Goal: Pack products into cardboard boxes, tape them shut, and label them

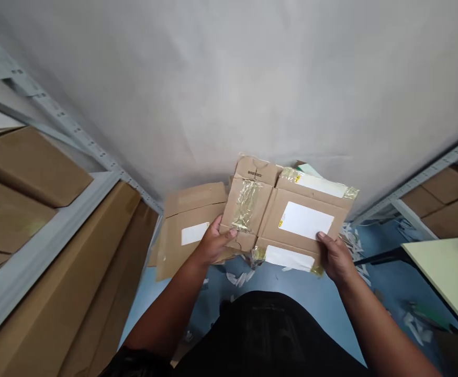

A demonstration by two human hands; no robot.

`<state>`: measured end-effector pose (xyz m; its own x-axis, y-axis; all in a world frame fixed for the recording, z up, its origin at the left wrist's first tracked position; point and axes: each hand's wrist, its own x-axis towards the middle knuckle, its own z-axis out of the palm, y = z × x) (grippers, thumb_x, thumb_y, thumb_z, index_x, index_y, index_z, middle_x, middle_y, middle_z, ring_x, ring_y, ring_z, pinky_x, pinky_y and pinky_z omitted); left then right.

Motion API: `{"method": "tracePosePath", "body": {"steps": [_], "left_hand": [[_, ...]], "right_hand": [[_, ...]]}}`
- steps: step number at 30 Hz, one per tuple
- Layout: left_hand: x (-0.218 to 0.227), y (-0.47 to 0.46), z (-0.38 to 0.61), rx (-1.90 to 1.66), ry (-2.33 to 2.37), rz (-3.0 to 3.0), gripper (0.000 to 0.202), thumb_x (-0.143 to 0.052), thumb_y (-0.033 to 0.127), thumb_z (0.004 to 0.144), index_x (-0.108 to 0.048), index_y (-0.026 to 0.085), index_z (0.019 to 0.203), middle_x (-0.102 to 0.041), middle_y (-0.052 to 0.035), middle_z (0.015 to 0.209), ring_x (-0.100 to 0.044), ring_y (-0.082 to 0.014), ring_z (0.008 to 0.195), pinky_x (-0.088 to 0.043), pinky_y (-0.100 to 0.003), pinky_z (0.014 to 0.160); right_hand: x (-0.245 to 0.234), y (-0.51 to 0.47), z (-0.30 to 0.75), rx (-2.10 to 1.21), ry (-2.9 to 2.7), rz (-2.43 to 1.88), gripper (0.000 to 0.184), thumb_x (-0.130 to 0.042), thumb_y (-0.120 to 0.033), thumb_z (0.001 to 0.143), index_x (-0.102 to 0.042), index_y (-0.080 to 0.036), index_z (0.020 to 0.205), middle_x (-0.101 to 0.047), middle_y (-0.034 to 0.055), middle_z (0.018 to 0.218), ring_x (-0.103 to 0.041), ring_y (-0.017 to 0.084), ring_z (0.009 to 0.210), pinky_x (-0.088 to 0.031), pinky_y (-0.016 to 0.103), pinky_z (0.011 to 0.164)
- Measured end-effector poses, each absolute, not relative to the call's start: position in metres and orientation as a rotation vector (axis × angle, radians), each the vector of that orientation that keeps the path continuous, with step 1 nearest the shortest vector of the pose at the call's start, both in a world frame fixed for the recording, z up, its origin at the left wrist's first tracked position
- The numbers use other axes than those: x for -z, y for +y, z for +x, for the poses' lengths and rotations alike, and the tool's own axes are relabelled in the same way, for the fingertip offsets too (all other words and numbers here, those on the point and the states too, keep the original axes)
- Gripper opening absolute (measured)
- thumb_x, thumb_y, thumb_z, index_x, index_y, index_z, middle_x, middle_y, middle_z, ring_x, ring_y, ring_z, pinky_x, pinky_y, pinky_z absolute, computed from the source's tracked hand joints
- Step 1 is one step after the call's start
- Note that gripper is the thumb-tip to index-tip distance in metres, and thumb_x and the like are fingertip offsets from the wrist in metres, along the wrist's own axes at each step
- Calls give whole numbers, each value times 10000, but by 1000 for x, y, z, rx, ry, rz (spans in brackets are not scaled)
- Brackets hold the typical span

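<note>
A flattened cardboard box [268,209] is held up in front of me by both hands. Shiny clear tape and several white labels cover parts of it, and a fold line runs between its two panels. My left hand [213,241] grips the lower left edge, thumb on top. On the lower right edge my right hand [334,255] is closed, its thumb resting by the white label [307,220]; its other fingers are hidden behind the board. Behind and left of it, another flattened cardboard box [193,212] with a white label leans by the wall.
Metal shelving [91,196] with large cardboard boxes [32,162] rises on the left. Boxes [454,201] fill a rack on the right. A pale table [448,272] stands at the lower right. Scraps [240,277] lie on the blue floor [287,288], before a grey wall [252,78].
</note>
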<state>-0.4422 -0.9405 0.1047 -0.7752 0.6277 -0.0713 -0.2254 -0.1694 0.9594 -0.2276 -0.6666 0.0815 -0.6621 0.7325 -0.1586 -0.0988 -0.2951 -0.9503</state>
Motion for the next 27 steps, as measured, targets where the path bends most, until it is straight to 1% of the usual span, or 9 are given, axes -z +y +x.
{"method": "tracePosePath", "body": {"steps": [3, 7, 10, 13, 18, 21, 23, 25, 27], "left_hand": [[-102, -871, -403, -1775, 1555, 641, 718, -846, 459, 777, -567, 186, 1379, -737, -113, 1191, -721, -284, 1030, -577, -425, 925], [-105, -782, -372, -1595, 1551, 949, 642, -795, 482, 826, -585, 186, 1355, -693, -137, 1310, -670, -313, 1183, -516, -450, 1040], [-107, -713, -351, -1600, 1483, 1029, 683, -764, 485, 853, -506, 201, 1419, -631, -148, 1408, -615, -315, 1280, -479, -443, 1087], [-103, -647, -329, -1583, 1397, 1059, 744, -765, 475, 853, -427, 220, 1465, -583, -142, 1464, -571, -314, 1335, -469, -444, 1099], [-79, -541, -303, -1442, 1222, 1227, 724, -720, 474, 878, -416, 215, 1482, -553, -142, 1489, -533, -316, 1365, -433, -458, 1137], [-64, -472, -290, -1346, 1107, 1355, 708, -612, 456, 931, -374, 208, 1551, -505, -135, 1544, -463, -329, 1433, -378, -481, 1184], [-59, -425, -279, -1246, 1102, 1448, 675, -528, 410, 961, -357, 213, 1584, -476, -113, 1575, -393, -322, 1485, -320, -485, 1222], [-58, -380, -264, -1140, 1122, 1536, 620, -461, 360, 976, -394, 226, 1579, -464, -89, 1591, -358, -307, 1504, -277, -480, 1242], [-61, -339, -243, -1041, 1066, 1563, 576, -405, 344, 993, -441, 235, 1558, -473, -76, 1588, -360, -292, 1498, -267, -478, 1246]], "right_hand": [[-82, -613, -163, -1977, -1279, -888, 727, -887, -501, 671, -668, -205, 1298, -778, 111, 1169, -731, 348, 1076, -593, 478, 960], [-69, -553, -77, -1830, -1246, -999, 733, -914, -537, 616, -698, -189, 1224, -793, 114, 1113, -753, 345, 1007, -613, 482, 932], [-58, -520, -29, -1735, -1315, -1104, 683, -911, -559, 615, -717, -184, 1153, -800, 115, 1080, -764, 344, 961, -629, 486, 894], [-49, -497, 2, -1632, -1400, -1162, 639, -893, -572, 643, -711, -193, 1125, -792, 119, 1121, -758, 347, 1007, -630, 469, 900], [-40, -466, 36, -1454, -1471, -1242, 693, -836, -662, 671, -671, -212, 1172, -774, 136, 1177, -739, 356, 1069, -627, 460, 899], [-34, -449, 54, -1280, -1417, -1342, 698, -826, -680, 676, -651, -205, 1155, -768, 150, 1175, -733, 349, 1061, -617, 460, 903], [-31, -441, 67, -1115, -1410, -1452, 665, -826, -672, 685, -656, -200, 1121, -770, 151, 1147, -729, 347, 1036, -607, 465, 896], [-28, -436, 78, -900, -1409, -1591, 617, -833, -665, 679, -679, -207, 1063, -773, 140, 1081, -718, 352, 1004, -588, 485, 900], [-25, -433, 87, -703, -1371, -1711, 555, -851, -655, 654, -709, -225, 976, -764, 123, 991, -703, 364, 976, -561, 517, 920]]}}
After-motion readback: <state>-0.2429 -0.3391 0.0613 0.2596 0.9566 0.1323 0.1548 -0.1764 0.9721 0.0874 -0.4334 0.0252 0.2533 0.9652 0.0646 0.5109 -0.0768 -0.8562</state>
